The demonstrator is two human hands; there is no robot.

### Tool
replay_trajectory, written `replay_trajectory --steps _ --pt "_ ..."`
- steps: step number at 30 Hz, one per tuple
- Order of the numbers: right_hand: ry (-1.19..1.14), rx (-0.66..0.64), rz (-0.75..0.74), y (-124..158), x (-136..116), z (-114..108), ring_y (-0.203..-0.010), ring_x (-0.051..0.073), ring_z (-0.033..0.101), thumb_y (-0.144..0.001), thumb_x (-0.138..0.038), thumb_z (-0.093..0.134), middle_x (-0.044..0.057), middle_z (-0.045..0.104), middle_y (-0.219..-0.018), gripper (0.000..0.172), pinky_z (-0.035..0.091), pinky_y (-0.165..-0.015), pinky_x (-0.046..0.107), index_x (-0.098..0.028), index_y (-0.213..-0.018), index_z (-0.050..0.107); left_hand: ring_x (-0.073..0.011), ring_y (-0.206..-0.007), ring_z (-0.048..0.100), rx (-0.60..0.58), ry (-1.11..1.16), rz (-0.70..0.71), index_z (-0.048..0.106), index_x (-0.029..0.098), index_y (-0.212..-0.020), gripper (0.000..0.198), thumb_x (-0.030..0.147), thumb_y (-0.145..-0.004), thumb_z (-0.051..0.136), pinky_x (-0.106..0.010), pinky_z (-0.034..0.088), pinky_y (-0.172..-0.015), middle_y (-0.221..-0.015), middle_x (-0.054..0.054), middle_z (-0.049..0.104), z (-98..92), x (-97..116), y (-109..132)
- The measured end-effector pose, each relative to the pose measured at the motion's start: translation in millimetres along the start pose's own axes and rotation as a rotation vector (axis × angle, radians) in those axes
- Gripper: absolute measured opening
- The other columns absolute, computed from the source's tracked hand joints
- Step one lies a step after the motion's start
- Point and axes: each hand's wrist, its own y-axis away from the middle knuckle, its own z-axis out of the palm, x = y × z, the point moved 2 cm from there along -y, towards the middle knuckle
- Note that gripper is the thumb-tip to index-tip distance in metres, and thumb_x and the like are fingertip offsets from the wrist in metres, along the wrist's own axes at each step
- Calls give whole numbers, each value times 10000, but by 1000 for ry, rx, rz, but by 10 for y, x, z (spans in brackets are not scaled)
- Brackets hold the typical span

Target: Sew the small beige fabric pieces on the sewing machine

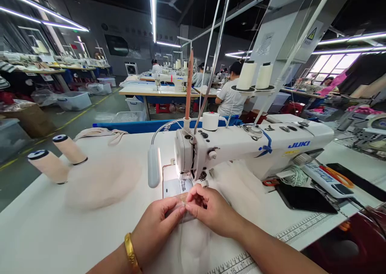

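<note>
In the head view, my left hand [163, 217] and my right hand [208, 207] meet just in front of the needle area of a white sewing machine [235, 145]. Thumbs and fingers of both hands pinch the edge of a thin, pale sheer fabric [194, 242], which hangs down toward me over the table edge. The steel needle plate [171, 187] lies right behind my fingertips. A lit lamp [154, 167] on a bendy neck stands left of the needle. More sheer fabric [238, 185] lies under the machine arm.
Two peach thread cones [50, 167] lean at the table's left, near a loose sheer piece [102, 181]. To the right are a black phone [304, 197], orange-handled scissors [337, 176] and a cord bundle [294, 176]. A ruler strip [289, 235] runs along the front edge. Co-workers sit beyond.
</note>
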Motion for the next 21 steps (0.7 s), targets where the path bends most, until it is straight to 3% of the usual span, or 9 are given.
replay_trajectory --steps 3,6,13,17,21 --pt "3 4 9 1 -2 3 -762 155 539 -885 -268 692 -16 597 -838 98 437 -685 265 -211 -958 658 -207 -735 581 -117 78 20 756 213 -880 458 590 -957 509 -282 488 -707 -757 -13 688 11 26 0" --pt "11 8 6 3 -2 16 -762 157 540 -889 -259 685 -18 591 -828 83 432 -680 266 -212 -952 660 -267 -962 674 -138 118 38 797 226 -1044 456 570 -974 507 -312 531 -851 -1005 -47 782 6 25 -1" --pt "102 53 -42 -1 2 43 -706 140 511 -902 -239 653 -32 591 -786 52 394 -636 255 -216 -863 626 -270 -1056 693 -126 140 94 805 247 -996 426 544 -997 499 -352 542 -1005 -1089 -48 791 24 34 16" --pt "160 82 -103 -1 -11 52 -688 136 500 -893 -198 624 -40 587 -757 79 382 -626 252 -218 -820 601 -260 -903 689 -2 28 100 753 236 -862 399 550 -961 526 -349 563 -853 -929 -51 761 28 14 17" --pt "175 88 -121 1 5 70 -679 136 493 -879 -189 624 -45 584 -738 88 373 -621 251 -223 -807 586 -233 -789 635 121 -13 72 701 224 -830 331 537 -882 608 -309 508 -681 -856 -46 708 14 -29 7"
